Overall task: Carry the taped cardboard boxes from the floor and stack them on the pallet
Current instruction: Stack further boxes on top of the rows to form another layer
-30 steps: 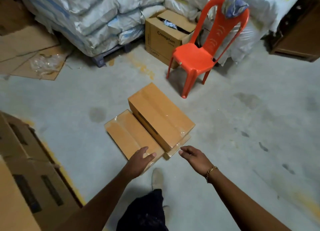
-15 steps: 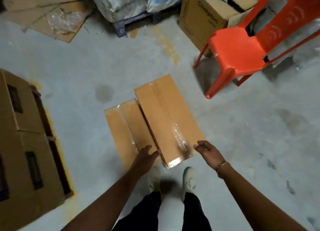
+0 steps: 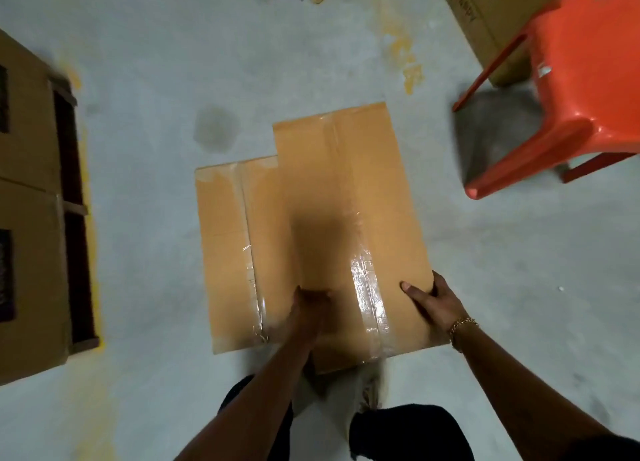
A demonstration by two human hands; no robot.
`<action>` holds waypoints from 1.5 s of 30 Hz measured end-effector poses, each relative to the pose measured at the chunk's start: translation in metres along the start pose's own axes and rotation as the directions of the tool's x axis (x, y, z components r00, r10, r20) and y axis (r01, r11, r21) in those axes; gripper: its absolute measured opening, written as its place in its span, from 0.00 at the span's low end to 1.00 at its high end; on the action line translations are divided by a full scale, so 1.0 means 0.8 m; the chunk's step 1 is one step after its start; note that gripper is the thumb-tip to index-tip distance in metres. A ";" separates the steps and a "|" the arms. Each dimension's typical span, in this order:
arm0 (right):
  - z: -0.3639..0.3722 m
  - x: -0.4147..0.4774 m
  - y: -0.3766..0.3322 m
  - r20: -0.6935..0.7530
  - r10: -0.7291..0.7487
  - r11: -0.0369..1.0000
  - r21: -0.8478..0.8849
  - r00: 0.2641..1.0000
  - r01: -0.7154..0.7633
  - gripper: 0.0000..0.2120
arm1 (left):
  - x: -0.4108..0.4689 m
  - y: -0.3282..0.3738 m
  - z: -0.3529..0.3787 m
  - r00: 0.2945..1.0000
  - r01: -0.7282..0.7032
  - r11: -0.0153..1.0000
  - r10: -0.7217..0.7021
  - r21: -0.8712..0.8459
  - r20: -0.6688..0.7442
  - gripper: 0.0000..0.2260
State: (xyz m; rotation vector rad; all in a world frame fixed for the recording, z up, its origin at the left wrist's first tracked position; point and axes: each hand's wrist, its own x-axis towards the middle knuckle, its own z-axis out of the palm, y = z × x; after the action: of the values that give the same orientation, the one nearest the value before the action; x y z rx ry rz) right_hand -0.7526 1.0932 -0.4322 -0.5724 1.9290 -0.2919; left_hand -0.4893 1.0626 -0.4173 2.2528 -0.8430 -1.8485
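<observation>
Upper taped box [image 3: 346, 197]: sealed along its length with clear glossy tape, so its contents are hidden. It lies on the floor stack, overlapping the right part of the lower box.
Lower taped box [image 3: 225, 252]: also shut with clear tape, contents hidden. It lies flat, with its left half showing beside the upper one.
Under the near end: a further cardboard edge shows below the upper box. I cannot tell what it belongs to.
Right hand [image 3: 433, 301]: at the near right corner of the upper taped box. The thumb is laid on the top face and the fingers are curled over the right edge, clamped on the corner.
Bracelet [image 3: 462, 323]: gold chain on the right wrist.
Left hand [image 3: 308, 308]: on the near left part of the upper box, close to its left edge. It is motion-blurred, so I cannot tell whether the fingers are apart or together.
Pallet [image 3: 74, 218]: dark wood at the left of view, well apart from the two taped boxes.
Stacked cartons [image 3: 27, 183]: brown, closed, sitting on the pallet, contents not visible.
Printed carton [image 3: 485, 27]: at top right behind the chair, cut off by the frame. I cannot tell what is inside.
Orange chair [image 3: 571, 97]: plastic, at right, apart from the boxes.
Floor [image 3: 156, 79]: grey concrete with yellow paint marks.
</observation>
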 end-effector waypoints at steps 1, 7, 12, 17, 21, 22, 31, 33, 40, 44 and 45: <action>0.001 0.006 0.006 0.000 -0.021 1.000 0.004 1.000 0.021 0.38 | 0.004 -0.003 0.006 1.000 -0.015 1.000 0.015 0.021 -0.022 0.23; -0.017 -0.036 -0.008 -0.010 -0.154 0.988 0.008 0.988 0.154 0.24 | -0.045 -0.006 -0.015 0.986 -0.160 0.984 0.155 -0.082 -0.069 0.27; -0.047 -0.143 -0.063 0.009 -0.223 0.974 0.026 0.975 0.223 0.19 | -0.156 0.029 -0.072 0.967 -0.250 0.963 0.243 -0.100 -0.079 0.30; -0.063 -0.267 -0.141 0.041 -0.305 0.952 -0.003 0.951 0.306 0.23 | -0.281 0.057 -0.145 0.954 -0.271 0.957 0.253 -0.107 -0.160 0.34; -0.059 -0.360 -0.190 0.081 -0.389 0.920 -0.028 0.918 0.392 0.26 | -0.371 0.044 -0.203 0.917 -0.340 0.937 0.309 -0.086 -0.253 0.37; -0.055 -0.381 -0.201 0.092 -0.403 0.913 -0.036 0.911 0.407 0.27 | -0.388 0.037 -0.218 0.903 -0.362 0.930 0.332 -0.068 -0.274 0.38; 0.073 -0.539 -0.291 0.244 -0.608 0.757 -0.108 0.755 0.645 0.28 | -0.505 -0.056 -0.391 0.813 -0.469 0.844 0.297 -0.260 -0.501 0.36; 0.126 -0.574 -0.309 0.275 -0.642 0.719 -0.109 0.716 0.687 0.19 | -0.519 -0.091 -0.441 0.782 -0.502 0.819 0.293 -0.277 -0.549 0.39; 0.340 -0.683 -0.339 0.368 -0.660 0.659 -0.136 0.655 0.740 0.43 | -0.570 -0.229 -0.625 0.711 -0.507 0.806 0.190 -0.306 -0.677 0.35; 0.448 -0.742 -0.356 0.443 -0.657 0.641 -0.098 0.610 0.761 0.28 | -0.590 -0.298 -0.717 0.679 -0.516 0.789 0.140 -0.333 -0.721 0.32; 0.472 -0.753 -0.361 0.458 -0.654 0.636 -0.098 0.602 0.765 0.25 | -0.591 -0.311 -0.738 0.672 -0.523 0.782 0.132 -0.340 -0.729 0.31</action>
State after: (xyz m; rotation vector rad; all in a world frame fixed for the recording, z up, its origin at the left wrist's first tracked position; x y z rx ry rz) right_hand -0.1357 1.1770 0.0163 -1.5103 1.2664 -0.3734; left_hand 0.0971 1.3454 0.0410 1.9647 -0.4827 -0.8121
